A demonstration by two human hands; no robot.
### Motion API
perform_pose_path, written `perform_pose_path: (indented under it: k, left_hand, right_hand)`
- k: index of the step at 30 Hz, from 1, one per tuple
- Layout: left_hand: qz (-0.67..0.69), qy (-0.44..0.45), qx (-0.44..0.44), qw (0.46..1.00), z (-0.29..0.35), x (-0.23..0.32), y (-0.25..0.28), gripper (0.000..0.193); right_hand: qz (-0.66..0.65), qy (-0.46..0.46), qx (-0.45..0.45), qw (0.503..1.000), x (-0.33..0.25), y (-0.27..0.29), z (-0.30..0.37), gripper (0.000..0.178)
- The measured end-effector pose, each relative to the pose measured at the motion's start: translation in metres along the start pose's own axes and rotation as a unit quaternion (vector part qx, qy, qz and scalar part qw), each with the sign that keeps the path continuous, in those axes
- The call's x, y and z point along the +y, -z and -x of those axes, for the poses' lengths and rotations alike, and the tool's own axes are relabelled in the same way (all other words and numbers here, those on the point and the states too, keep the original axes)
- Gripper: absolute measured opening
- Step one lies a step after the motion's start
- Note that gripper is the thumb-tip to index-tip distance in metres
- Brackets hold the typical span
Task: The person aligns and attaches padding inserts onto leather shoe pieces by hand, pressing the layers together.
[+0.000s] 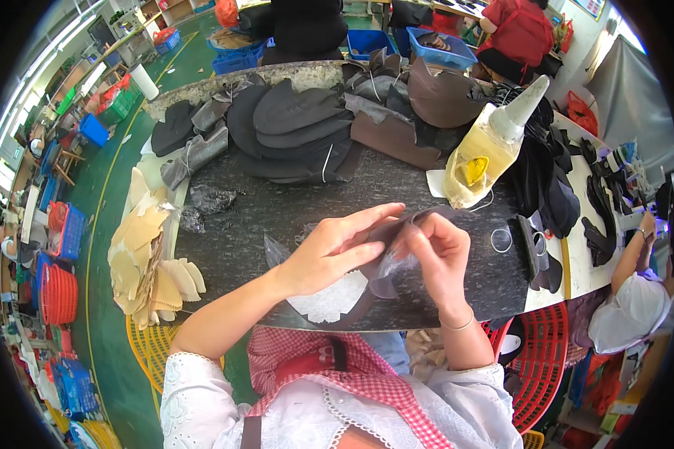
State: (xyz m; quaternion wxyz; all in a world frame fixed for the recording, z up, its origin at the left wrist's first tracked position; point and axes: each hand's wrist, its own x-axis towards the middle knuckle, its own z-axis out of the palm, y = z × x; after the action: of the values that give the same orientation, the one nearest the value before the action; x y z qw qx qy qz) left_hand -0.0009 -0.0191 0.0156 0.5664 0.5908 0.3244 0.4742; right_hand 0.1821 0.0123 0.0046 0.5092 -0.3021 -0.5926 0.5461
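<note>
Near the front edge of the dark tabletop (225, 280), my left hand (329, 251) lies with its fingers stretched out against a dark grey, thin shoe-upper piece (384, 286). My right hand (440, 254) pinches the upper edge of that piece, which is lifted and folded between both hands. Something glossy and see-through shows under the right fingers; whether it is film or the piece's own shine is unclear. Below the left hand lies a white, notched-edged lining piece (329, 299) with a dark border. A glue bottle (487, 153) with yellowish contents and a long pale nozzle stands beyond my right hand.
Stacks of black shoe pieces (292, 131) and brown pieces (393, 138) line the table's far side. Cream cut pieces (146, 254) pile up at left. Crumpled dark plastic (210, 202) sits nearby. A red basket (539, 359) stands at lower right; a co-worker (633, 307) is at right.
</note>
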Motion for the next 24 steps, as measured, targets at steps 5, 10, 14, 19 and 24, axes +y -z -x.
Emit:
perform_pose_path:
  k: [5,10,14,19,24]
  left_hand:
    - [-0.261,-0.106,0.157,0.946,-0.022,-0.006,-0.018,0.015]
    - [-0.452,-0.329,0.248,0.791,-0.033,-0.019,-0.007,0.010]
    - [-0.179,-0.196,0.365,0.893,-0.020,-0.032,-0.042,0.006]
    - [0.257,-0.066,0.378,0.887,0.023,-0.009,-0.036,0.015]
    - [0.224,0.028,0.369,0.902,0.047,0.024,0.027,0.029]
  right_hand:
    - [0.236,0.096,0.013,0.967,-0.001,-0.006,0.004,0.021]
    - [0.023,0.080,0.076,0.994,0.019,-0.021,0.013,0.013]
    - [-0.153,0.017,0.179,0.972,0.030,-0.058,0.008,0.012]
    - [0.237,0.100,0.155,0.954,0.011,-0.018,-0.002,0.011]
    - [0.327,-0.025,0.182,0.927,0.024,0.062,0.038,0.011]
